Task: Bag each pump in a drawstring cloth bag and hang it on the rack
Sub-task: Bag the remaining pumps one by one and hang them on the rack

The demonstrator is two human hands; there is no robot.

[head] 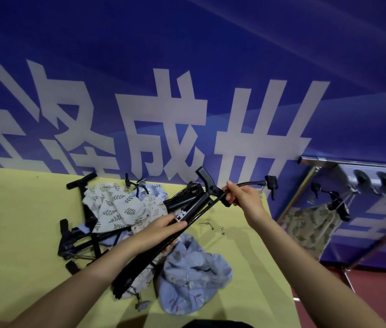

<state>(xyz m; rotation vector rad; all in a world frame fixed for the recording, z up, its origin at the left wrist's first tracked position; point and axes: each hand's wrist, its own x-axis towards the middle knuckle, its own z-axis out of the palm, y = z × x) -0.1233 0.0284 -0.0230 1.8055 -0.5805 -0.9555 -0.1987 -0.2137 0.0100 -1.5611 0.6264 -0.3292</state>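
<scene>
The person holds a black pump (187,216) slantwise above the yellow table (21,221), its barrel running from about seven o'clock up toward one o'clock; the left hand (161,229) is wrapped round the barrel near its middle, thumb on top, fingers curled beneath; the right hand (243,195) is clenched on the upper end of the pump, where the thin black hose (248,184) leaves and arcs toward three o'clock, ending in a black nozzle head (270,182) that hangs free in the air; the pump's handle (205,177) sticks out toward eleven o'clock from that hand. Below the pump, at five o'clock from the left hand, a blue drawstring bag (194,275) lies crumpled on the table with its mouth gaping; at ten o'clock from the same hand lies a white leaf-print bag (114,207), draped over a heap of other black pumps (76,237); a few small metal needles (220,229) lie on the table just beside the held pump, toward three o'clock. Far toward three o'clock stands the rack (353,166), and from one of its hooks hangs a beige leaf-print bag (308,228) with a pump's black handle (334,200) poking from its top; behind everything runs a blue banner (187,55) with large white characters.
</scene>
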